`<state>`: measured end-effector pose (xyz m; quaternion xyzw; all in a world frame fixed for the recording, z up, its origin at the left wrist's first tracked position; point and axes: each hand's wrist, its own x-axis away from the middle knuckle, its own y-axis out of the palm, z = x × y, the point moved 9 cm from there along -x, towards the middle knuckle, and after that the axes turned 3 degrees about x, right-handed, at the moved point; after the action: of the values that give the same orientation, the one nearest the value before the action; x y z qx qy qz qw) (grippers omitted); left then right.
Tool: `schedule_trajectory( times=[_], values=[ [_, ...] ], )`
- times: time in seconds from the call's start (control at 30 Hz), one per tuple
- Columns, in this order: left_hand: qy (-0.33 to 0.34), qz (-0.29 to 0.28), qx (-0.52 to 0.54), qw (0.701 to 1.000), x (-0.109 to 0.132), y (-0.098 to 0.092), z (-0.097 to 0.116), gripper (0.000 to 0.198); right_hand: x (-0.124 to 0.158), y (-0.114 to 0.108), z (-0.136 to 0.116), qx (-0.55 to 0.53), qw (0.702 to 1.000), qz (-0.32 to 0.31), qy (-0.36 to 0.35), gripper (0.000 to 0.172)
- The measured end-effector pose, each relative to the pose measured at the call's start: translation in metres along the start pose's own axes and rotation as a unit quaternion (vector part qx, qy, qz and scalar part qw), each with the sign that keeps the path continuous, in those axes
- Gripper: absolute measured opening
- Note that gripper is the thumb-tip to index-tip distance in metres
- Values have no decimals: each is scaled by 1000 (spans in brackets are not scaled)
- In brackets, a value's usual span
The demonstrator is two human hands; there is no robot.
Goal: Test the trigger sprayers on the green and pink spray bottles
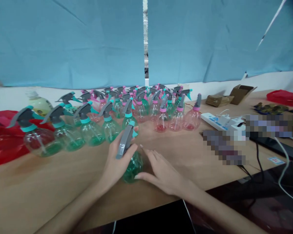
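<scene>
A green spray bottle (133,167) with a grey and teal trigger head stands near the front of the table. My left hand (116,159) is wrapped round its neck and upper body from the left, with the grey head above the thumb. To the right of the bottle, my right hand (162,170) has its fingers stretched and apart, the thumb tip close to the bottle's lower side; whether it touches I cannot tell. Just behind, a row of green spray bottles (91,133) runs to the left, and pink spray bottles (191,120) stand to the right.
More spray bottles crowd the back of the wooden table (75,182). Red plastic bags (5,139) and a yellowish bottle (40,104) are at left. On the right lie a white power strip (216,122), cables, a blurred-out object (223,148) and an open cardboard box (241,94).
</scene>
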<state>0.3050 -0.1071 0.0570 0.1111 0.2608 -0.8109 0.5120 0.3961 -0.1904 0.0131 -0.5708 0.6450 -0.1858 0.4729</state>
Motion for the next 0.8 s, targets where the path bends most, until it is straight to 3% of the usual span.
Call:
schedule_trajectory(
  times=[0.13, 0.3, 0.57, 0.8],
  values=[
    [-22, -8, 40, 999, -14, -5, -8, 39, -1, 2, 54, 36, 997, -50, 37, 65],
    [-8, -43, 58, 997, -27, 5, -6, 40, -2, 2, 106, 99, 992, -43, 62, 66],
    [-13, -77, 27, 997, -40, 20, -10, 35, -1, 6, 108, 130, 990, 2, 56, 57],
    [6, -82, -4, 997, -46, 24, -15, 23, -2, 4, 110, 132, 989, -8, 64, 56]
  ],
)
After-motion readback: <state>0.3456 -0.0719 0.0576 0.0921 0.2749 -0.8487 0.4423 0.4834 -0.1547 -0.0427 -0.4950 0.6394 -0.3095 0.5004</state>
